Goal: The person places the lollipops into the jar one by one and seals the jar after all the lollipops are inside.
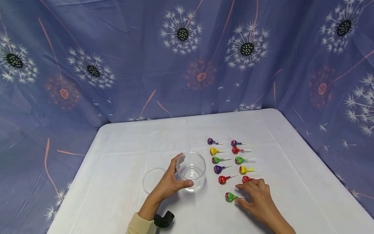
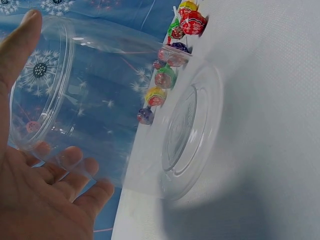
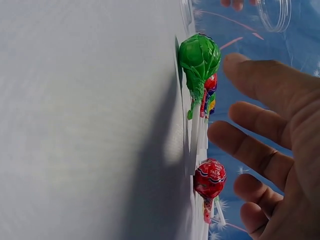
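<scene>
A clear plastic jar (image 1: pixel 191 172) stands on the white table with its mouth up. My left hand (image 1: pixel 172 182) holds it from the left, thumb on the near side and fingers round the far side; the left wrist view shows the thumb and fingers on opposite sides of the jar (image 2: pixel 105 95). Over the nearest green lollipop (image 1: pixel 230 196) hovers my right hand (image 1: pixel 257 198), its fingers apart and loosely bent. In the right wrist view that green lollipop (image 3: pixel 200 57) lies beside the thumb, not held. A red lollipop (image 3: pixel 210 177) is near the other fingertips.
Two columns of wrapped lollipops, purple (image 1: pixel 218 169), yellow (image 1: pixel 214 151), green and red, lie right of the jar with sticks pointing right. A clear round lid or ring (image 1: pixel 149 172) lies left of the jar. A dandelion-patterned curtain (image 1: pixel 131 65) hangs behind the table (image 1: pixel 117 195).
</scene>
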The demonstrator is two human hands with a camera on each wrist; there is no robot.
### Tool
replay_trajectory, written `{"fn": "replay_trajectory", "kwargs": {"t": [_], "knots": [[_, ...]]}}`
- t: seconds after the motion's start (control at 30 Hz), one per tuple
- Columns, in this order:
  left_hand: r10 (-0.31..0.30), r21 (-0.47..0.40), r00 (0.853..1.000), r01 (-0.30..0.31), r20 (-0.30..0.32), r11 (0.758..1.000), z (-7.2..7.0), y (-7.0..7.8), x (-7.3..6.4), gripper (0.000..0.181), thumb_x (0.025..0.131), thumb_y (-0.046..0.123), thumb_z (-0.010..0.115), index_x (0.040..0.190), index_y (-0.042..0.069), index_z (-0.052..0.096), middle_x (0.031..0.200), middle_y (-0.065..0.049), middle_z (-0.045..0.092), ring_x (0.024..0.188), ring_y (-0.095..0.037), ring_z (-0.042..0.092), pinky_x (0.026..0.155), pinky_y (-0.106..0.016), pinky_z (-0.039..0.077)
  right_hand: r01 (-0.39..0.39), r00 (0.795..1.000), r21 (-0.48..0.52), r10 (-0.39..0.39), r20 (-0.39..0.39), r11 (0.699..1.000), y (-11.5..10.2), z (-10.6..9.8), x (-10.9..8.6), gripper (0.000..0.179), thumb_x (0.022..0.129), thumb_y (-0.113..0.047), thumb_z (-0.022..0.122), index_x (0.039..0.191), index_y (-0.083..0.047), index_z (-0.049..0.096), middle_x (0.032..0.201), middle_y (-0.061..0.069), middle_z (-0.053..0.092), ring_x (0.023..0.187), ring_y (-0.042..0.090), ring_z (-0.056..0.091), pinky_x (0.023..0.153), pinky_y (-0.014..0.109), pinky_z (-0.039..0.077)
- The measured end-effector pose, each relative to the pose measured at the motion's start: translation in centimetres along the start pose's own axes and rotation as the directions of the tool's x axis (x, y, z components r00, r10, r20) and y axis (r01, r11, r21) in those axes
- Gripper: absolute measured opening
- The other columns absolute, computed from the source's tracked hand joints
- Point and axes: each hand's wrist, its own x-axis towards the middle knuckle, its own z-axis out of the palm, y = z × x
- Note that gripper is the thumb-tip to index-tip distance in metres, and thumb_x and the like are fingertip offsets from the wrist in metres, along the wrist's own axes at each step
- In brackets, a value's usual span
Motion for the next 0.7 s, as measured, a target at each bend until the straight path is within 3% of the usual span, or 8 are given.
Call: {"fn": "replay_trajectory", "kwargs": {"t": [0.27, 0.5, 0.7], "knots": [[0.011, -0.012, 1.0, -0.012, -0.007, 1.0, 0.07, -0.38, -0.06, 0.098, 0.07, 0.029, 0.083, 0.148, 0.025, 0.023, 0.152, -0.005, 0.034, 0.14, -0.029, 0.032, 0.111, -0.053, 0.029, -0.063, 0.996, -0.012, 0.064, 0.054, 0.998, 0.07, -0.01, -0.45, 0.035, 0.055, -0.022, 0.088, 0.084, -0.025, 0.07, 0.083, -0.019, 0.063, 0.079, 0.003, 0.032, 0.067, 0.025, 0.023], [-0.004, -0.032, 1.0, 0.005, 0.012, 0.999, 0.03, -0.4, -0.14, 0.097, 0.071, 0.028, 0.083, 0.147, 0.025, 0.023, 0.152, -0.005, 0.032, 0.136, -0.036, 0.036, 0.109, -0.054, 0.03, -0.156, 0.976, -0.005, 0.155, 0.152, 0.988, 0.3, 0.17, -0.64, 0.026, 0.061, -0.02, 0.085, 0.08, -0.029, 0.069, 0.078, -0.021, 0.058, 0.079, 0.004, 0.034, 0.068, 0.027, 0.025], [0.002, -0.041, 1.0, -0.001, 0.013, 0.999, 0.05, -0.34, -0.15, 0.097, 0.072, 0.026, 0.082, 0.147, 0.026, 0.022, 0.152, -0.005, 0.032, 0.136, -0.038, 0.036, 0.109, -0.054, 0.03, -0.176, 0.97, 0.004, 0.173, 0.172, 0.984, 0.56, 0.33, -0.62, 0.023, 0.065, -0.017, 0.083, 0.075, -0.031, 0.069, 0.075, -0.024, 0.053, 0.08, 0.003, 0.035, 0.068, 0.027, 0.025]]}}
